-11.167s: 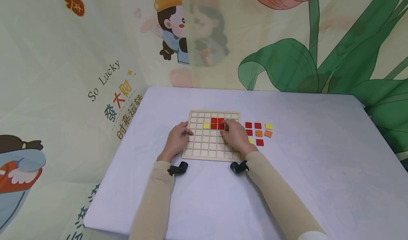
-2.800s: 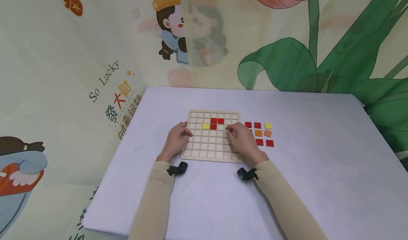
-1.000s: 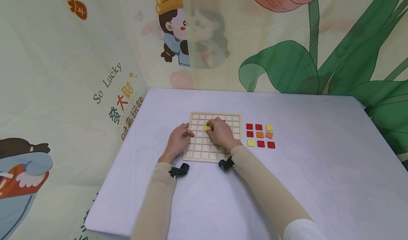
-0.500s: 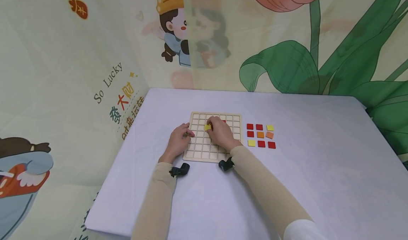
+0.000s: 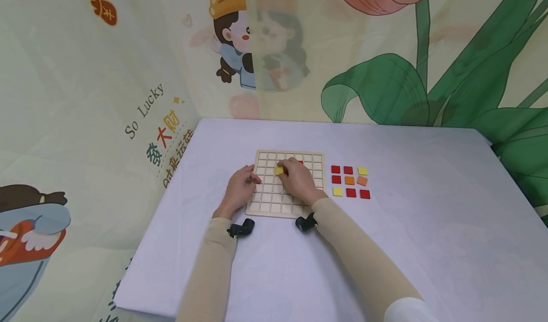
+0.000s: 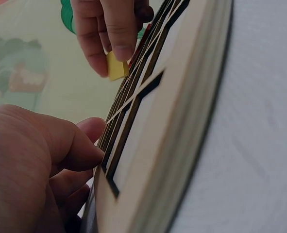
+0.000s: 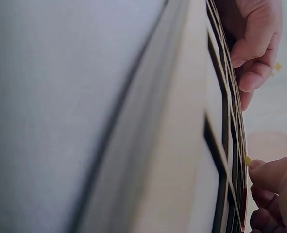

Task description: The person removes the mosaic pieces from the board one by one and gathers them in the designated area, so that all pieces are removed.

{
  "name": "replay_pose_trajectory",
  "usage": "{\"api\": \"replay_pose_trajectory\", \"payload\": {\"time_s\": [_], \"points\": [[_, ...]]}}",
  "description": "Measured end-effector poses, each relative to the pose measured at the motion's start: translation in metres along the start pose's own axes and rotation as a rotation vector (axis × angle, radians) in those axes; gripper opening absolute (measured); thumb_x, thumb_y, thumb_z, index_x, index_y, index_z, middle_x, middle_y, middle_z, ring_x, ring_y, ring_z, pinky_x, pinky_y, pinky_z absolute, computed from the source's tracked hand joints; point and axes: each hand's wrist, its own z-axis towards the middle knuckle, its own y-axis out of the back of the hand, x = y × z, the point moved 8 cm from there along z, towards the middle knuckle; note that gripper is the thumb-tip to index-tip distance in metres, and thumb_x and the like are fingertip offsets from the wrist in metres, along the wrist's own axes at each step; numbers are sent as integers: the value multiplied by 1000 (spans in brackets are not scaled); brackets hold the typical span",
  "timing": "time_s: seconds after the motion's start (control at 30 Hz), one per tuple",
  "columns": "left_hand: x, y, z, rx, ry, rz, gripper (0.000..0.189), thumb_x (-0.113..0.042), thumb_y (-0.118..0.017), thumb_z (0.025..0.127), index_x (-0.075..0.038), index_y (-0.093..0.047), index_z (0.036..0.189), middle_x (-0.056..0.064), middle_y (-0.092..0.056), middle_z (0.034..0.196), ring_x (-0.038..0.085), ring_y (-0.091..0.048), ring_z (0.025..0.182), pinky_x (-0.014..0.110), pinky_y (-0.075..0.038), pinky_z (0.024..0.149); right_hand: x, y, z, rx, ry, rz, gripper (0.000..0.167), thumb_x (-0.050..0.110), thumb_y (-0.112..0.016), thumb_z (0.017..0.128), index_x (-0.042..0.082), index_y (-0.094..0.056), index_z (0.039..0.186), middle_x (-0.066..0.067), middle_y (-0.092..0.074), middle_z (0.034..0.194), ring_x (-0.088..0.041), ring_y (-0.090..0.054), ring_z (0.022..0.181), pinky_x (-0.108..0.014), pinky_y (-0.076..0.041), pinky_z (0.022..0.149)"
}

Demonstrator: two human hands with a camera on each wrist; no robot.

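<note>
My right hand [image 5: 296, 177] reaches over the upper part of the wooden grid board [image 5: 274, 205]. Thumb and fingers pinch a small yellow tile [image 6: 116, 66], which is tilted close over the grid in the left wrist view. A red tile [image 5: 300, 162] shows just beyond the knuckles; the squares beneath this hand are hidden. At the board's left edge rests my left hand [image 5: 238, 189], its relaxed fingers bent and the thumb over the rim. The right wrist view has both hands at the grid, with red tiles [image 7: 244, 201] seen edge-on by the right fingers.
Right of the board, loose tiles lie in three rough rows: several red tiles [image 5: 351, 193], yellow tiles [image 5: 337, 191] and orange tiles [image 5: 349, 180]. A white cloth covers the table [image 5: 428, 208]. Printed curtains [image 5: 368, 36] hang behind and to the left.
Since the oldest frame, one red tile has left the board and another lies in the right-hand group. My right hand has moved left and taken hold of the yellow tile. The left hand stays put.
</note>
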Motion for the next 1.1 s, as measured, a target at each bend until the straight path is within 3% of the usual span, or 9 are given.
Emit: {"api": "replay_pose_trajectory", "payload": {"time_s": [0.43,0.83,1.1], "points": [[2,0,1,-10,-21,6,19,4,-53,88,-8,-68,88,10,-44,150,26,-27,146,41,-20,121,-9,15,-17,-17,-27,114,31,17,-69,90,14,-61,120,2,-58,86,-16,-54,77,-29,-45,64],[3,-1,0,-9,-12,-4,19,3,-54,88,-9,-68,87,9,-44,150,25,-26,146,42,-20,121,-25,26,-48,-41,-89,216,30,16,-67,92,15,-63,121,1,-58,93,-17,-53,73,-27,-46,58],[2,-1,0,-9,-9,3,19,4,-54,87,-9,-67,87,8,-43,151,25,-26,146,42,-20,121,-35,37,-69,-75,-116,223,31,16,-67,93,16,-64,124,-1,-58,96,-18,-54,80,-27,-48,63]]}}
